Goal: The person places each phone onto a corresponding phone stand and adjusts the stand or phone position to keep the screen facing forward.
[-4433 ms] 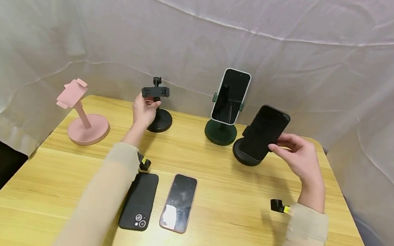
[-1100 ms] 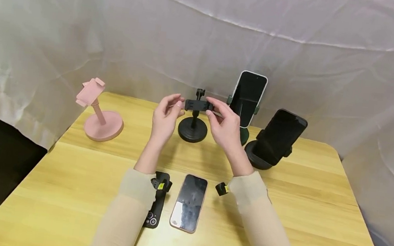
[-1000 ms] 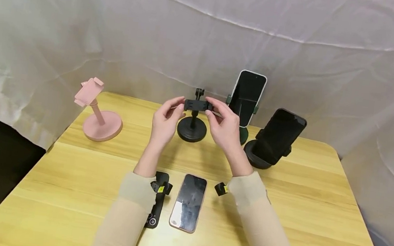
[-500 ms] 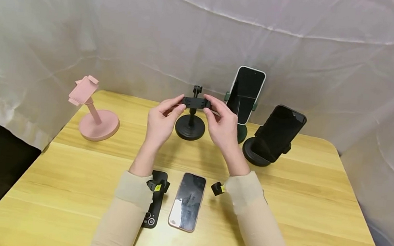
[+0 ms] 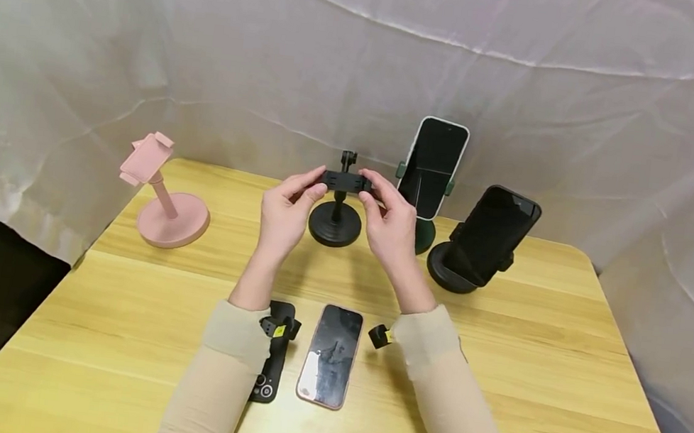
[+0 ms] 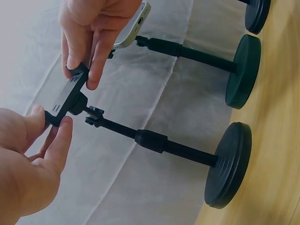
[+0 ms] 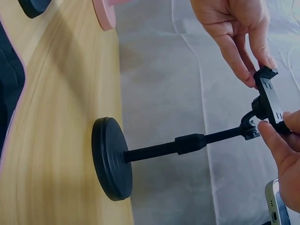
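A black phone stand (image 5: 334, 225) with a round base stands near the back of the table, its clamp head facing the person. My left hand (image 5: 282, 218) pinches the left end of that clamp between thumb and fingers. At the clamp's other end, my right hand (image 5: 392, 227) pinches in the same way. Both wrist views show the clamp (image 6: 68, 96) between the two hands, joined by a hinge to the upright pole (image 7: 191, 143). No phone sits in this clamp.
To the right, a green stand (image 5: 424, 237) bears a white-edged phone (image 5: 435, 166), and another black stand (image 5: 447, 271) bears a black phone (image 5: 491, 234). A pink stand (image 5: 172, 219) is at left. In front lie a pink-edged phone (image 5: 331, 356) and a black phone (image 5: 268, 372), partly hidden by the left sleeve.
Earlier, my right hand left the black phone on the right-hand stand and came to the middle black stand. Both hands then closed onto its clamp ends; over the last half second they barely move.
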Available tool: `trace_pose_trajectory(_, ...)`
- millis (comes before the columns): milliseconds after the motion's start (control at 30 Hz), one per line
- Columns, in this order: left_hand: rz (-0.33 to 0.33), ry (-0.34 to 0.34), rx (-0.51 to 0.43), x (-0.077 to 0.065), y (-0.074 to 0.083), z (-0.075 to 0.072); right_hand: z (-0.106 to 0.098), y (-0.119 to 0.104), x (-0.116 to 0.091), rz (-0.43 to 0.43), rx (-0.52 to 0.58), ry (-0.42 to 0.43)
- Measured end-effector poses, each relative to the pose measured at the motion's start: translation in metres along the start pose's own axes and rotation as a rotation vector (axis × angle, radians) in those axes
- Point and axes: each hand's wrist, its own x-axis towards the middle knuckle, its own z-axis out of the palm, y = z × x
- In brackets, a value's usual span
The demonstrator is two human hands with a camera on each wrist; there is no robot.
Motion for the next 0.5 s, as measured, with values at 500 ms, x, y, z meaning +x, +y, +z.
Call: trace_pose_trajectory(500, -0.023, 0.008, -0.003, 0.0005, 0.0005, 0.005, -0.0099, 0.0023, 0.0024, 0.019, 0.031, -0.064)
